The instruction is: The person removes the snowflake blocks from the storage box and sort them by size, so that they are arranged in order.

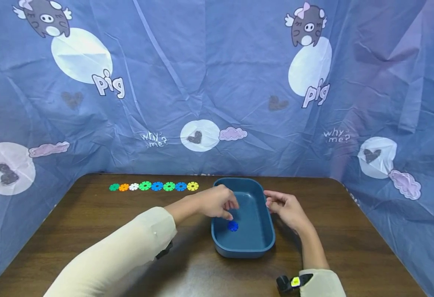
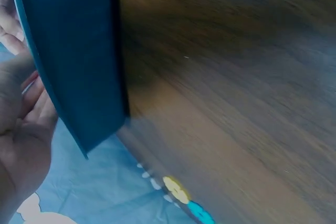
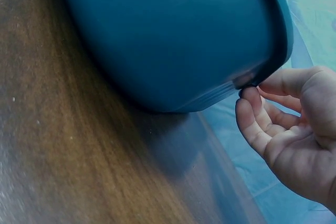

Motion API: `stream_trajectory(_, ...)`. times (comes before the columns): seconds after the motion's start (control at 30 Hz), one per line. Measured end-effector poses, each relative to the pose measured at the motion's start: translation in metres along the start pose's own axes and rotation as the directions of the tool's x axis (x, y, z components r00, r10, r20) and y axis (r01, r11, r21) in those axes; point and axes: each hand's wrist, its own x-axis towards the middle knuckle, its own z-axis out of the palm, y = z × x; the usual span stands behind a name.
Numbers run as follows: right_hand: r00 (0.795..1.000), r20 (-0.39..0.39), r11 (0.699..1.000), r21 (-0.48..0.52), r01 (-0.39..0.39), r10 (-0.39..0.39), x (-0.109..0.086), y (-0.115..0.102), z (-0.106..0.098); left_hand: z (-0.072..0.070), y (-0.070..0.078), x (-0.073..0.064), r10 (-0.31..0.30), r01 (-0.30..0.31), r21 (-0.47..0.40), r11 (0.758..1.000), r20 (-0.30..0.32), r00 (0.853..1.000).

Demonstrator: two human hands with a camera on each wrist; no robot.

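A deep blue rectangular box stands on the wooden table, and one dark blue notched disc lies inside it. My left hand reaches over the box's left wall, its fingers bent loosely above the disc with a gap to it. The left wrist view shows part of that hand beyond the box wall. At the box's right side, my right hand holds the rim between thumb and fingers. Its fingertips meet the box edge in the right wrist view, where a small dark spot is unclear.
Left of the box, a row of notched discs runs along the table's back: green, orange, white, then several green and blue ones, ending with yellow. A blue printed curtain hangs behind the table.
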Motion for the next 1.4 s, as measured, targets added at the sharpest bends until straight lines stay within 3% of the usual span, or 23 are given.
stream_trajectory(0.13,1.000,0.001,1.000,0.001,0.002,-0.002,0.000,-0.001,0.000,0.004,0.003,0.009,-0.064,0.063,0.011,0.998,0.110,0.992)
stream_trajectory(0.33,1.000,-0.001,1.000,0.000,0.001,-0.001,-0.001,-0.001,0.000,0.011,0.005,0.021,-0.175,0.169,0.047,0.985,0.199,0.964)
stream_trajectory(0.57,1.000,0.010,1.000,0.015,0.009,-0.009,-0.001,0.000,0.000,0.016,0.003,0.032,-0.205,0.184,0.103,0.978,0.270,0.941)
stream_trajectory(0.77,1.000,0.003,1.000,0.023,0.021,-0.022,-0.002,-0.001,0.000,0.019,0.003,0.037,-0.232,0.204,0.126,0.971,0.284,0.930)
stream_trajectory(1.07,1.000,0.007,1.000,0.026,0.015,-0.015,-0.002,-0.001,0.000,0.023,0.004,0.041,-0.269,0.272,0.035,0.962,0.311,0.911)
stream_trajectory(1.4,1.000,0.002,1.000,0.009,0.010,-0.010,-0.001,0.000,0.001,0.028,0.002,0.045,-0.236,0.256,-0.027,0.966,0.299,0.925)
